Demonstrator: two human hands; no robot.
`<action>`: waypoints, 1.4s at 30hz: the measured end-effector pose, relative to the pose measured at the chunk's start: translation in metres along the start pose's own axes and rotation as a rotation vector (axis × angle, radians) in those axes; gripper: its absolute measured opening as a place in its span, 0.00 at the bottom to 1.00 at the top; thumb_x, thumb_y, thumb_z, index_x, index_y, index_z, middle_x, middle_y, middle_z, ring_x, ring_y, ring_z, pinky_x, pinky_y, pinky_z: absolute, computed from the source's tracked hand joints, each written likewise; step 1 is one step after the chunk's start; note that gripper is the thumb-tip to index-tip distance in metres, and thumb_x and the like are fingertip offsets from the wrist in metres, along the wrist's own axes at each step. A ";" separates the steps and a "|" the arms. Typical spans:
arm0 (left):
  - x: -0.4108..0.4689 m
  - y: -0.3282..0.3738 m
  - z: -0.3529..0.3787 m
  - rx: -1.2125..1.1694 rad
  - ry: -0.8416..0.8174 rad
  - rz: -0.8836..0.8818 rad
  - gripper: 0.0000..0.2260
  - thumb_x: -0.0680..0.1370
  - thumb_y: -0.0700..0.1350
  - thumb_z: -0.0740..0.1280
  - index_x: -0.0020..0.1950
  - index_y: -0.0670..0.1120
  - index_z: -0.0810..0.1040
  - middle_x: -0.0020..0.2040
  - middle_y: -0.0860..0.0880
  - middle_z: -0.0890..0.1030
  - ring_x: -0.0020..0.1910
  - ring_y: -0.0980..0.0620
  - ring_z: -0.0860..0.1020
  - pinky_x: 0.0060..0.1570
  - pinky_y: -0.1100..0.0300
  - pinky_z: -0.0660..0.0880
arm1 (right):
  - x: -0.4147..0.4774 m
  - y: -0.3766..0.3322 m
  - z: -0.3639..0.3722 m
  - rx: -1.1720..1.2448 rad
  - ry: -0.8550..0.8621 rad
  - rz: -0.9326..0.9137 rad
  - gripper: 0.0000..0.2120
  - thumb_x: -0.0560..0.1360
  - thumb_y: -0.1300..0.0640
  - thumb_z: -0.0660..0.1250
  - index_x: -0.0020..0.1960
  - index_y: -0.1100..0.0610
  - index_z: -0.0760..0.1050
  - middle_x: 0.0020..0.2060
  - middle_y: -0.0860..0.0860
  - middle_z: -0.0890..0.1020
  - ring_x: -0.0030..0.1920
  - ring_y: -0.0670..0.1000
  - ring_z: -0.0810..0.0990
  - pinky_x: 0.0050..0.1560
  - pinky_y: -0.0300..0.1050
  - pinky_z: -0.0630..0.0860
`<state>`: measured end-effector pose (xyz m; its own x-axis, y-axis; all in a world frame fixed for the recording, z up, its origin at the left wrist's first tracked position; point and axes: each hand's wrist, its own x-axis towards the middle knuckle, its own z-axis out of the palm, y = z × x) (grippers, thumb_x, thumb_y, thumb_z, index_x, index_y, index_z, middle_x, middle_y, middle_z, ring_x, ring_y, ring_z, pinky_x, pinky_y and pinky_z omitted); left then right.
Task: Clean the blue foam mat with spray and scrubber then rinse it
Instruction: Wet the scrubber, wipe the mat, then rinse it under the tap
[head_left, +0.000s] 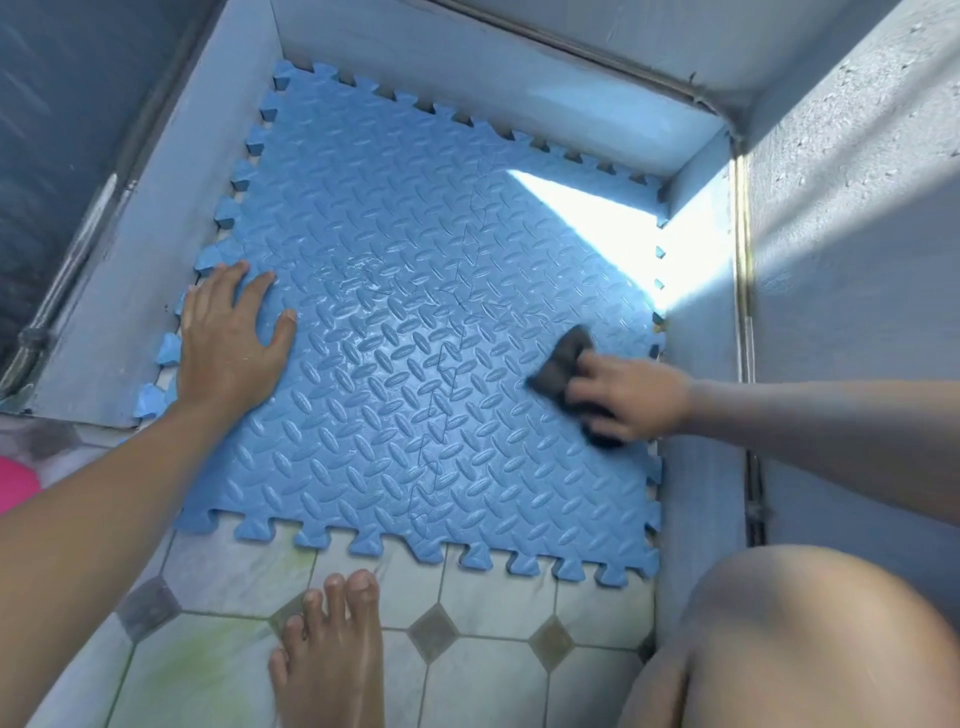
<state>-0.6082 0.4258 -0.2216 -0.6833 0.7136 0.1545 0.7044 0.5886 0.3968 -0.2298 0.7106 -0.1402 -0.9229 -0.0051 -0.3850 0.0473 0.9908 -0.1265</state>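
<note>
The blue foam mat (415, 322) with a ridged pattern and jigsaw edges lies flat on the floor in a walled corner, its surface wet and shiny in the middle. My left hand (228, 338) presses flat on the mat's left side, fingers spread. My right hand (628, 392) grips a dark scrubber (563, 364) that rests on the mat near its right edge; the hand is blurred. No spray bottle is in view.
Pale blue walls (519, 78) enclose the mat at the back, left and right. Tiled floor (467, 649) lies in front, with my bare foot (332, 649) and knee (810, 634) on it. A pink object (15, 486) shows at the left edge. A pipe (748, 322) runs along the right wall.
</note>
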 end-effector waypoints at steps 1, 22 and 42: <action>0.000 0.000 0.000 0.002 0.003 0.003 0.22 0.82 0.52 0.66 0.73 0.44 0.73 0.75 0.42 0.70 0.76 0.40 0.65 0.78 0.47 0.53 | -0.005 -0.025 0.002 -0.006 -0.036 -0.187 0.12 0.77 0.45 0.64 0.56 0.51 0.73 0.51 0.54 0.72 0.47 0.55 0.76 0.37 0.48 0.78; -0.001 0.007 0.000 -0.014 -0.001 -0.042 0.24 0.80 0.55 0.61 0.72 0.44 0.74 0.75 0.43 0.70 0.77 0.41 0.65 0.78 0.45 0.53 | 0.137 0.126 -0.030 0.314 0.359 1.311 0.25 0.75 0.43 0.58 0.61 0.62 0.71 0.59 0.63 0.75 0.65 0.67 0.72 0.68 0.58 0.69; -0.002 0.005 -0.001 -0.017 -0.027 -0.067 0.25 0.80 0.57 0.61 0.73 0.46 0.74 0.76 0.47 0.69 0.77 0.44 0.64 0.78 0.45 0.57 | 0.288 0.074 -0.083 0.284 0.632 0.794 0.16 0.79 0.54 0.60 0.66 0.55 0.74 0.61 0.62 0.72 0.61 0.65 0.72 0.58 0.59 0.75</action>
<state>-0.6037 0.4272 -0.2187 -0.7233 0.6828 0.1025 0.6535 0.6291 0.4208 -0.5233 0.7932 -0.1847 -0.6152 0.7838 0.0847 0.7379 0.6103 -0.2881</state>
